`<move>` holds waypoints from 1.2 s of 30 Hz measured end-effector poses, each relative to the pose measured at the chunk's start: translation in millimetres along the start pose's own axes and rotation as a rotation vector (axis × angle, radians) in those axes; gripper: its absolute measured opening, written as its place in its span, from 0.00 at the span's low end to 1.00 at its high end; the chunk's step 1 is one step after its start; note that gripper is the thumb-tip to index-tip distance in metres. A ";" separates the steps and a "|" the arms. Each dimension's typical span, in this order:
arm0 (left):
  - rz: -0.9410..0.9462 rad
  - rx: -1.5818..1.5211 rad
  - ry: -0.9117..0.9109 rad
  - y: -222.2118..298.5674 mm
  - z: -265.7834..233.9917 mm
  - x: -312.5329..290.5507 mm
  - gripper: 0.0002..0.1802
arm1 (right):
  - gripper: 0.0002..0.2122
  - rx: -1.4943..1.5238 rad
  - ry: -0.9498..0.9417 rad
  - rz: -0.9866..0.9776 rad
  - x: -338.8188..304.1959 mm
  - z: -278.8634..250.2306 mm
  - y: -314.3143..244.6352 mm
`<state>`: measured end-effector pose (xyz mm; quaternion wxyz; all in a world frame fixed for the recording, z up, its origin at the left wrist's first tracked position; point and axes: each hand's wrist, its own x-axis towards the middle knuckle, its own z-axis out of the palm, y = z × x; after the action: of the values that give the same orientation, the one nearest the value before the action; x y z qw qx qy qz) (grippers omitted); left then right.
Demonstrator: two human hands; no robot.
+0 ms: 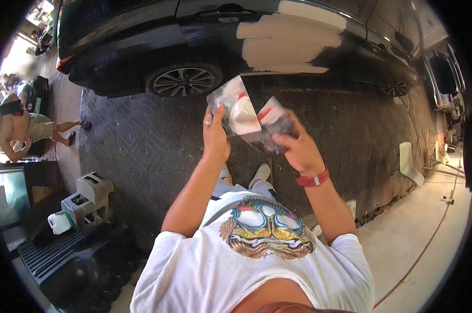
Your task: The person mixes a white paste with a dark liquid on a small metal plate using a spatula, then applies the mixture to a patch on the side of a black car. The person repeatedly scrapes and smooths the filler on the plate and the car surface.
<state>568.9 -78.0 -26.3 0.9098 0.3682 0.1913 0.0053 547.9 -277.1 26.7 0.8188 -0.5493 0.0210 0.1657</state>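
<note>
Both my hands are raised in front of the black car. My left hand is closed on the edge of a thin flat plate, pale and grey, with a thick dab of white paste and a red streak on it. A second flat piece, a blurred dark-and-pale spreader smeared with red, is gripped in my right hand. Its edge meets or overlaps the plate; motion blur hides whether they touch. A broad beige filler patch covers part of the car's door.
Dark textured matting lies underfoot. At left are a grey step stool, a white jug and a black ridged part. A person is at far left. A white curved panel leans at right; a thin hose crosses the pale floor.
</note>
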 end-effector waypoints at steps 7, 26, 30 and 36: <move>0.241 -0.030 0.097 -3.2 33.7 1.5 0.23 | 0.21 -0.423 -0.210 0.110 25.3 -59.6 -26.1; 0.404 0.408 -0.103 -13.3 64.0 -15.7 0.31 | 0.25 -1.625 -0.323 -0.894 23.9 -29.8 -70.0; 0.554 0.338 0.211 -22.9 31.0 1.3 0.26 | 0.28 -1.755 -0.515 -0.804 6.1 -29.6 -67.0; 0.274 -0.072 0.016 9.0 29.9 -9.4 0.22 | 0.38 -1.136 -0.627 -0.750 -7.9 13.6 -85.8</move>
<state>571.9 -92.9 2.6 0.9116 0.3580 0.1462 0.1395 563.7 -296.0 110.4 0.3785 -0.7848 -0.4905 0.0097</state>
